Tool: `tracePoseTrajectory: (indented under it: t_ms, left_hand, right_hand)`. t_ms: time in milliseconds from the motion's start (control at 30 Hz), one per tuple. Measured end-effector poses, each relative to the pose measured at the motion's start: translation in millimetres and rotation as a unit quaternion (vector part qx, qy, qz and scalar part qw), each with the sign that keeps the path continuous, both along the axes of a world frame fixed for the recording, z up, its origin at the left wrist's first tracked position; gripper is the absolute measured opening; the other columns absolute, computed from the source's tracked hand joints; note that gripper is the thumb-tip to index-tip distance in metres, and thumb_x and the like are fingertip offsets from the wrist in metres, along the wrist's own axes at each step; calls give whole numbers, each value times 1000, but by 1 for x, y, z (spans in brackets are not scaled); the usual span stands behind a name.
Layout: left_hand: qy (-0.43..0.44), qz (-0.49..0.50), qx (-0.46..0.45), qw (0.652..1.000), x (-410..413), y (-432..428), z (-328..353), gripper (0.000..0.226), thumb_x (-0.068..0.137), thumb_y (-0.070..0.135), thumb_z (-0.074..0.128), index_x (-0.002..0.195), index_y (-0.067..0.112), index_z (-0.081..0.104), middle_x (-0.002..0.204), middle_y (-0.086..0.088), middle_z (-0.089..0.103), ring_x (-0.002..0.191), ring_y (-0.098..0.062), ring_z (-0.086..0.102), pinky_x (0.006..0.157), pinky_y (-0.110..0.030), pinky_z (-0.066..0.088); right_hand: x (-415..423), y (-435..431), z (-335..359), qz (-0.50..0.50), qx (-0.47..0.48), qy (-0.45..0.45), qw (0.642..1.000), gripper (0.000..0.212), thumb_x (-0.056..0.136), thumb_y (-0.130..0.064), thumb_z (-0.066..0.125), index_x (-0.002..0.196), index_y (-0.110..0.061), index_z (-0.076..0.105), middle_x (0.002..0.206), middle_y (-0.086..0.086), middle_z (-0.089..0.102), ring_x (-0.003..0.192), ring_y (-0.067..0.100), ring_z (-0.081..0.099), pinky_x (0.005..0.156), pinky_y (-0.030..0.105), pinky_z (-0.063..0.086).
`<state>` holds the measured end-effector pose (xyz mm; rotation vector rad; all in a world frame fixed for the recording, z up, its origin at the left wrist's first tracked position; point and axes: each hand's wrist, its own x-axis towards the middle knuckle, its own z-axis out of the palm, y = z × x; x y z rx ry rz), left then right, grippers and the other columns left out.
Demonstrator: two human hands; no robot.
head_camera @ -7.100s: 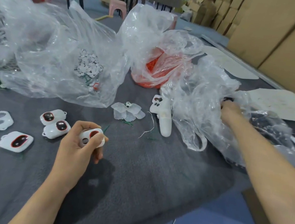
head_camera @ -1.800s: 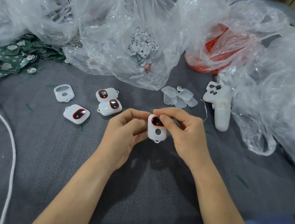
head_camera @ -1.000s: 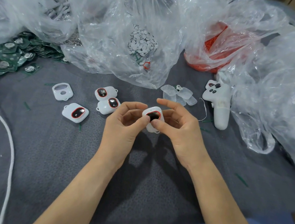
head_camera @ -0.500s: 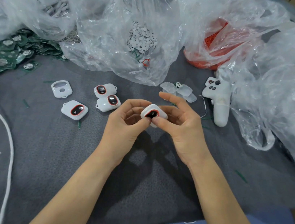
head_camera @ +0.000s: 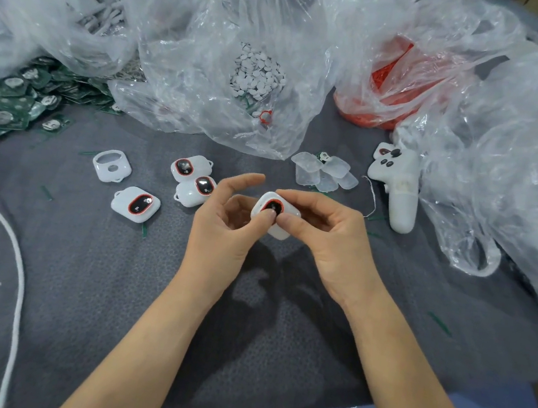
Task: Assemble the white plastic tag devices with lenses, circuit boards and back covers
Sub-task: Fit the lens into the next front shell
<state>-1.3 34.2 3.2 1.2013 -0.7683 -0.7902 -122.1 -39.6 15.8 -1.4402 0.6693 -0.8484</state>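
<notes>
Since half a second ago the left hand [head_camera: 222, 232] has straightened its index finger up and away from the tag [head_camera: 290, 213], and its thumb has slid onto the lower edge of the lens [head_camera: 274, 205]. Nothing lying on the mat [head_camera: 77, 280] has shifted.

Both hands hold the tag above the mat's middle. The left thumb presses its face with the other fingers curled behind. The right hand [head_camera: 328, 236] pinches its right side, thumb tip just beside the left thumb.

It is a white rounded shell, tilted face-up toward the camera, with a dark oval lens ringed in red.

Left of the tag lie three lensed tags [head_camera: 199, 188], and farther left an empty shell [head_camera: 112, 166]. Beyond it, to the right, sit clear pieces [head_camera: 323, 173] and a white pistol-shaped part [head_camera: 397, 187].

The tag's back and lower edge are hidden by fingers. Clear bags [head_camera: 197, 38] behind it blur what they hold: white discs in one, something red in another, dark shapes at far right that I cannot make out. Green boards [head_camera: 9, 98] far left are cut by the edge, as is a white cord [head_camera: 16, 255].
</notes>
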Motion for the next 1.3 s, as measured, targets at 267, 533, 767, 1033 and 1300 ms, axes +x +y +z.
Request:
tracePoseTrajectory:
  t_ms: [267, 533, 767, 1033, 1300]
  left_hand:
    - [-79, -4, 13, 997, 5, 2, 1, 34, 84, 4, 70, 108, 26, 61, 73, 2, 68, 68, -7, 63, 66, -17, 49]
    - [-86, -14, 18, 996, 7, 3, 2, 44, 79, 6, 75, 113, 29, 62, 79, 2, 74, 73, -5, 66, 71, -15, 49]
    - [-129, -4, 15, 992, 8, 4, 2, 39, 79, 12, 76, 110, 32, 63, 85, 8, 74, 78, -6, 65, 77, -29, 48]
    - [-127, -19, -35, 991, 8, 2, 2, 33, 79, -15, 55, 85, 17, 63, 93, 8, 67, 81, -8, 62, 75, -21, 49]
    - [62, -39, 1, 997, 9, 0, -1, 20, 92, -3, 54, 100, 13, 63, 89, -3, 74, 84, -12, 69, 74, -24, 56]
  right_hand:
    - [-3, -2, -1, 22, -25, 25, 999, 28, 80, -1, 71, 100, -21, 72, 96, -4, 74, 91, 8, 68, 81, 18, 52]
    - [-5, -3, 3, 19, -29, 31, 999, 27, 84, 3, 65, 104, -14, 70, 100, -1, 73, 92, 6, 67, 81, 16, 51]
    - [-4, -1, 4, 22, -46, 20, 999, 26, 83, 2, 67, 99, -19, 70, 96, 1, 73, 92, 12, 66, 83, 21, 51]
    - [0, 5, 2, -7, -249, 30, 968, 27, 82, 9, 65, 94, -16, 68, 93, -2, 67, 92, 9, 64, 81, 17, 48]
    - [1, -1, -12, -42, -458, 93, 883, 16, 78, 14, 66, 82, -1, 71, 90, 7, 68, 106, 25, 60, 94, 29, 47]
